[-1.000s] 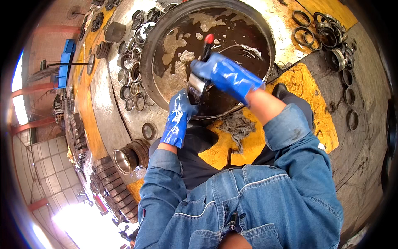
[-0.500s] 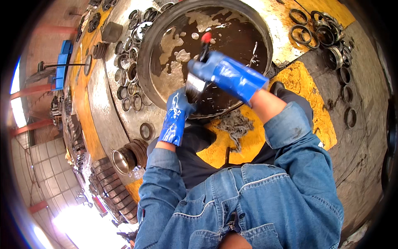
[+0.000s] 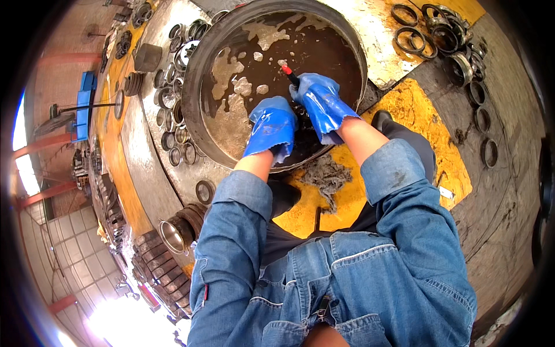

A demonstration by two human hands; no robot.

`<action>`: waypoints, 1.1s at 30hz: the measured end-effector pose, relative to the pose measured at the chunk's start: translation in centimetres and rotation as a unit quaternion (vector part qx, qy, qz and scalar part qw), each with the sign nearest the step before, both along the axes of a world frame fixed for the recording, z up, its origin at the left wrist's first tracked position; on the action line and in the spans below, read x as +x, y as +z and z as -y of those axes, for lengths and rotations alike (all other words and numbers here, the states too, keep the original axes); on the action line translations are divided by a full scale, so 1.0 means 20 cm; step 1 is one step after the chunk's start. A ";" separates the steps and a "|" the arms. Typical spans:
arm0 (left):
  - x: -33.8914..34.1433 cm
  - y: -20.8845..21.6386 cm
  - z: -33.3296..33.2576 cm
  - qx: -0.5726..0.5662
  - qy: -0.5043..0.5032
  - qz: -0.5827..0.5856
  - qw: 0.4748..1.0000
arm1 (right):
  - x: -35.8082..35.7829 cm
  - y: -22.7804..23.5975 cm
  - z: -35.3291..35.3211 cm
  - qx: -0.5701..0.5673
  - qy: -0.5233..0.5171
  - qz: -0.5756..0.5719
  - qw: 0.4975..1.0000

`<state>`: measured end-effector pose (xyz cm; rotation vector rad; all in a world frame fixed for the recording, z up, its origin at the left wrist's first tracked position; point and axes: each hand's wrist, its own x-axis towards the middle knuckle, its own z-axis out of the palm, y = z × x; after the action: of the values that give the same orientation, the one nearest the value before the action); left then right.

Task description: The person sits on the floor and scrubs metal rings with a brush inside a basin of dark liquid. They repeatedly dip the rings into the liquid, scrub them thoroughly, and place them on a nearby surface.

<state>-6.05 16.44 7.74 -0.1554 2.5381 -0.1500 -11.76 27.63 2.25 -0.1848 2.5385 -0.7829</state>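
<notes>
Both my hands wear wet blue rubber gloves and are over a wide round metal basin (image 3: pixel 192 98) of dark liquid with foam patches. My right hand (image 3: pixel 321 101) is closed around a brush (image 3: pixel 292 76). Its black handle with a red end sticks up past the fingers, and its head is hidden below the glove. Close beside it, on the near side of the basin, is my left hand (image 3: pixel 273 124), back of the glove upward. Its fingers are bent down out of sight, so whether it holds anything cannot be told.
Metal rings (image 3: pixel 169 98) crowd along the basin's left side, and more rings (image 3: pixel 448 37) are heaped at the far right. A grey rag (image 3: pixel 326 176) lies on the yellow floor plate between my feet. One loose ring (image 3: pixel 204 191) and stacked metal cups (image 3: pixel 176 231) are at the left.
My left hand has moved right, from the basin's near left edge to over the liquid. The right hand has shifted right, and the brush head, visible before, is now hidden.
</notes>
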 end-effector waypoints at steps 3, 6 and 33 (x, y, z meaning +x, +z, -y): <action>0.07 0.07 0.09 0.055 0.023 -0.025 0.998 | -0.06 0.06 -0.03 0.008 -0.048 0.002 0.999; 0.27 -0.04 0.36 0.102 0.045 -0.112 0.987 | 0.02 0.34 -0.14 -0.291 -0.108 0.075 0.948; 0.40 0.01 0.48 0.100 0.095 -0.087 0.987 | 0.11 0.28 0.04 -0.192 0.029 0.031 0.981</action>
<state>2.00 6.78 7.91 -0.3420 2.6753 0.2001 -9.50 26.92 7.82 -0.3520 2.2911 -1.2293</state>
